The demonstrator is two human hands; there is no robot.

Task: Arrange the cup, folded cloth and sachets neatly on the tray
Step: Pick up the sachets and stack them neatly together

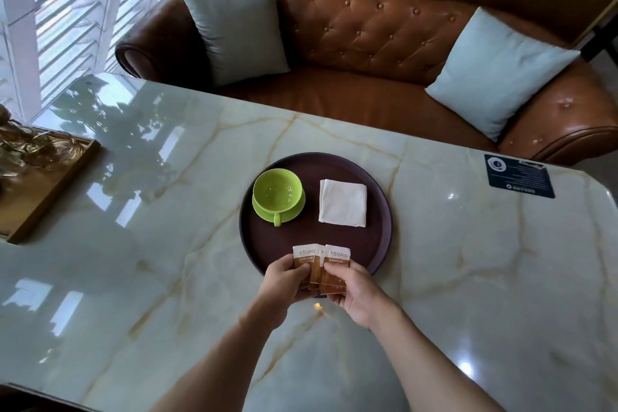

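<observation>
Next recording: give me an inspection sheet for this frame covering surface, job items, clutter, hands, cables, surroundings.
Surface: glossy marble table, strong window reflections.
Job's things: round dark tray; green cup on matching saucer at tray's left, handle toward the person; folded white cloth at tray's right; sachets fanned over tray's near rim, not yet laid down.
Clutter: wooden tray with gold ornament at left; dark card at right.
Hands: left hand and right hand both hold the sachets.
Cables: nothing seen.
Surroundings: brown tufted sofa, two pale cushions, window at left.
</observation>
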